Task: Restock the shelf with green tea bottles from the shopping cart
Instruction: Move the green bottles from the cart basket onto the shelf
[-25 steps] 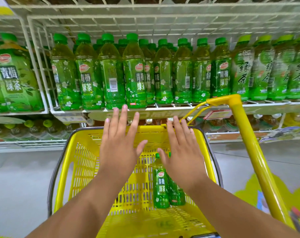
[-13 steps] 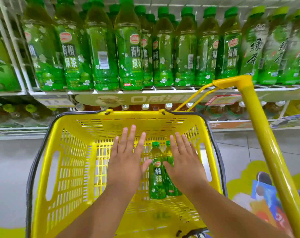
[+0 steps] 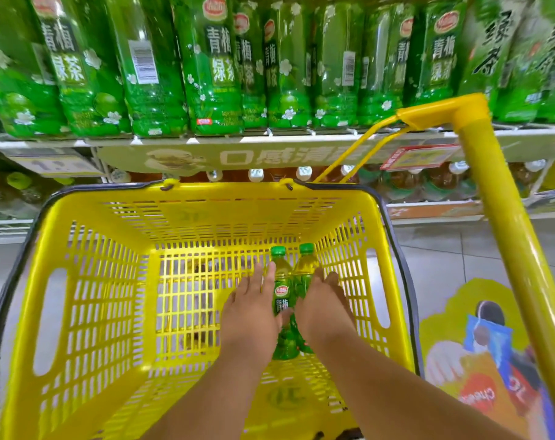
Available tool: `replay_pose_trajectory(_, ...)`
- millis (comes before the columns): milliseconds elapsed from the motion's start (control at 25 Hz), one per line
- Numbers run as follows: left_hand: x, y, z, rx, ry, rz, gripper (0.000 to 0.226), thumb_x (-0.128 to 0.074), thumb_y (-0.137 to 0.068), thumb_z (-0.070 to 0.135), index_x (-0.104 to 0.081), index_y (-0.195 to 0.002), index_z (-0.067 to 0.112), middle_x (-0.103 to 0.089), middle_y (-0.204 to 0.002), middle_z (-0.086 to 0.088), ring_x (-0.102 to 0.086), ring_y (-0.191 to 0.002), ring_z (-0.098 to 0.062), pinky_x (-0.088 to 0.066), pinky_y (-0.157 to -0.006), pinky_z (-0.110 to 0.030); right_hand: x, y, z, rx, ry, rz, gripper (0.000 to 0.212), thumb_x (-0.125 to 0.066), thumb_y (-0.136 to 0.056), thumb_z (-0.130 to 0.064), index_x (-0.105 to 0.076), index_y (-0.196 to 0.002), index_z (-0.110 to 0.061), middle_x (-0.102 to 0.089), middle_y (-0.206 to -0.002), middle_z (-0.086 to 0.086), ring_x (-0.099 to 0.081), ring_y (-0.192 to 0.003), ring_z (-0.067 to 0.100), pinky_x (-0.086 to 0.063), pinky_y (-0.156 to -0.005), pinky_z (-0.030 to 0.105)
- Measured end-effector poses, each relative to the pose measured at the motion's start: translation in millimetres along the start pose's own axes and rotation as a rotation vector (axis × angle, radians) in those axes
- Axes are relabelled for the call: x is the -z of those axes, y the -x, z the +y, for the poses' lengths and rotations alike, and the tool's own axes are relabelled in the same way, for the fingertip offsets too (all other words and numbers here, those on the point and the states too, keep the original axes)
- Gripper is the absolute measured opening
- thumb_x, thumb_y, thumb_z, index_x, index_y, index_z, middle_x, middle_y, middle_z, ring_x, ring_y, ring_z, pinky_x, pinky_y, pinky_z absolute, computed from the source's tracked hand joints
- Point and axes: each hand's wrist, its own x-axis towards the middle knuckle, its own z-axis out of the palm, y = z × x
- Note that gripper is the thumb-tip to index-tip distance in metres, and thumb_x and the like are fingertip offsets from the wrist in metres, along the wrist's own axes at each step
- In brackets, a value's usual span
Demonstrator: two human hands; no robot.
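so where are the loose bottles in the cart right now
In the head view, the two bottles lie side by side on the basket floor, right of centre, caps toward the shelf, between the left hand and right hand.

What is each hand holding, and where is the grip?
Nothing yet: the left hand and right hand, fingers straight, flank the two bottles lying in the basket.
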Motion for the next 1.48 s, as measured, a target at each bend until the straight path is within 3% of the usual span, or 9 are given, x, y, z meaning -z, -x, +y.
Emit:
replay_pose_trajectory(120, -7.5, -0.4, 7.7, 0.153, 0.202, -0.083, 0.094, -0.056, -0.090, 0.056, 0.002, -0.158, 0.029, -0.045, -0.147, -0.005, -0.052, -0.126, -0.028, -0.047, -0.088, -0.040, -4.9, -4.5, -2.5, -0.143, -0.147, -0.054, 0.041, -0.070, -0.083, -0.022, -0.050, -0.116, -0.008, -0.055, -0.103, 0.007, -0.058, -0.113, 0.030, -0.044, -0.080, 0.031)
replay_pose_trajectory(240, -13.9, -7.2, 11.7, 0.325, 0.466, -0.154, 0.066, -0.068, -0.084, 0.044, -0.042, -0.141, 0.021, -0.062, -0.123, -0.006, -0.060, -0.116, -0.030, -0.049, -0.092, -0.039, -3.9, -11.2, -5.1, -0.238, -0.063, -0.008, 0.048, -0.075, -0.080, -0.031, -0.052, -0.117, -0.009, -0.054, -0.111, 0.005, -0.058, -0.109, 0.025, -0.044, -0.080, 0.029)
replay_pose_trajectory(360, -12.2, -9.9, 10.1, 0.426, 0.598, -0.159, 0.044, -0.073, -0.078, 0.048, -0.059, -0.112, 0.023, -0.068, -0.110, -0.003, -0.064, -0.103, -0.029, -0.052, -0.086, -0.038, -13.7, -12.5, -7.8, -0.219, -0.157, -0.024, 0.035, -0.066, -0.088, -0.029, -0.057, -0.115, -0.009, -0.053, -0.104, 0.004, -0.057, -0.093, 0.021, -0.050, -0.076, 0.031)
replay_pose_trajectory(480, -11.5, -6.2, 6.4, 0.455, 0.648, -0.172, 0.045, -0.074, -0.077, 0.055, -0.062, -0.106, 0.022, -0.068, -0.102, -0.003, -0.065, -0.093, -0.028, -0.053, -0.078, -0.036, -18.9, -11.3, -2.2, -0.246, -0.208, 0.033, 0.040, -0.074, -0.083, -0.029, -0.055, -0.114, -0.010, -0.054, -0.098, 0.001, -0.057, -0.086, 0.021, -0.049, -0.070, 0.030)
replay_pose_trajectory(760, 9.1, 18.9, -9.8, 0.516, 0.622, -0.031, 0.039, -0.077, -0.078, 0.042, -0.061, -0.106, 0.021, -0.068, -0.097, -0.001, -0.066, -0.088, -0.026, -0.047, -0.068, -0.030, 1.9, -18.6, 7.7, -0.206, -0.179, -0.180, 0.059, -0.081, -0.077, -0.036, -0.049, -0.121, -0.013, -0.063, -0.114, 0.010, -0.065, -0.101, 0.029, -0.053, -0.080, 0.034)
replay_pose_trajectory(920, 48.3, 40.8, -7.4, 0.467, 0.699, 0.106, 0.034, -0.077, -0.074, 0.041, -0.063, -0.101, 0.026, -0.068, -0.093, 0.004, -0.067, -0.088, -0.023, -0.055, -0.076, -0.038, 22.6, 5.8, 2.5, -0.044, -0.286, -0.132, 0.048, -0.081, -0.073, -0.038, -0.048, -0.100, -0.017, -0.064, -0.097, 0.004, -0.061, -0.081, 0.022, -0.045, -0.065, 0.028)
replay_pose_trajectory(1120, 118.3, 48.7, 0.1, 0.356, 0.664, 0.283, 0.037, -0.075, -0.072, 0.052, -0.062, -0.099, 0.030, -0.066, -0.093, 0.009, -0.065, -0.089, -0.018, -0.053, -0.073, -0.035, 79.8, 22.1, -21.5, 0.147, -0.320, 0.036, 0.046, -0.081, -0.065, -0.046, -0.053, -0.096, -0.026, -0.062, -0.083, -0.014, -0.066, -0.087, 0.016, -0.047, -0.066, 0.028)
replay_pose_trajectory(1280, 171.0, 54.5, 6.9, 0.262, 0.712, 0.364, 0.032, -0.079, -0.072, 0.050, -0.061, -0.095, 0.035, -0.067, -0.087, 0.014, -0.065, -0.075, -0.004, -0.052, -0.064, -0.032, 117.9, 38.6, -34.5, 0.288, -0.363, 0.091, 0.044, -0.082, -0.063, -0.050, -0.048, -0.086, -0.034, -0.061, -0.075, -0.022, -0.059, -0.072, 0.001, -0.037, -0.053, 0.011)
replay_pose_trajectory(1480, 229.4, 46.9, 16.3, 0.131, 0.608, 0.532, 0.042, -0.075, -0.074, 0.055, -0.063, -0.104, 0.027, -0.054, -0.101, 0.007, -0.056, -0.091, -0.011, -0.041, -0.072, -0.024, 168.2, 49.9, -61.4, 0.412, -0.565, 0.186, 0.035, -0.084, -0.066, -0.041, -0.056, -0.083, -0.030, -0.066, -0.073, -0.026, -0.060, -0.066, -0.010, -0.047, -0.060, 0.013)
